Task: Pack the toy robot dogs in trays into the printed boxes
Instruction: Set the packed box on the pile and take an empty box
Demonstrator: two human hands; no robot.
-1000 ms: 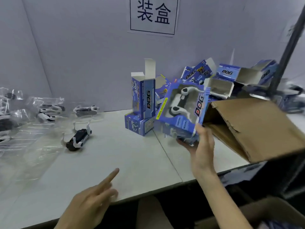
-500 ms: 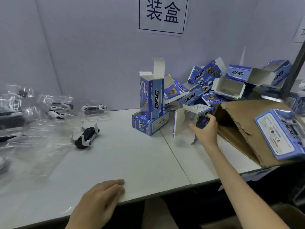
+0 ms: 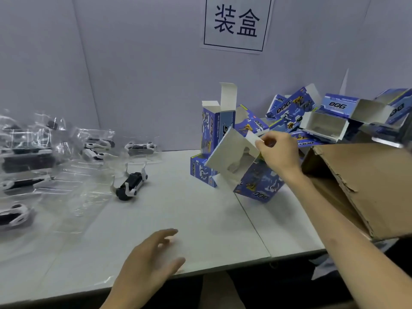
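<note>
My right hand (image 3: 278, 152) pinches the flap of an empty blue printed box (image 3: 247, 172), which hangs tilted just above the table with its white inside and window cut-out facing me. My left hand (image 3: 149, 262) hovers open over the table's near edge, holding nothing. A black and white toy robot dog (image 3: 131, 184) in a clear tray lies loose on the table left of centre. More dogs in clear trays (image 3: 98, 148) are spread at the left. An upright open box (image 3: 216, 128) stands on a flat one (image 3: 200, 170) behind the held box.
A heap of empty blue boxes (image 3: 323, 117) lies at the back right. A brown cardboard carton (image 3: 361, 181) on its side fills the right edge of the table. A grey partition with a printed sign (image 3: 236, 23) closes off the back.
The packed box I held a second ago went off to the right. My right hand took an empty box from the pile and has lifted it toward me. My left hand has opened.
</note>
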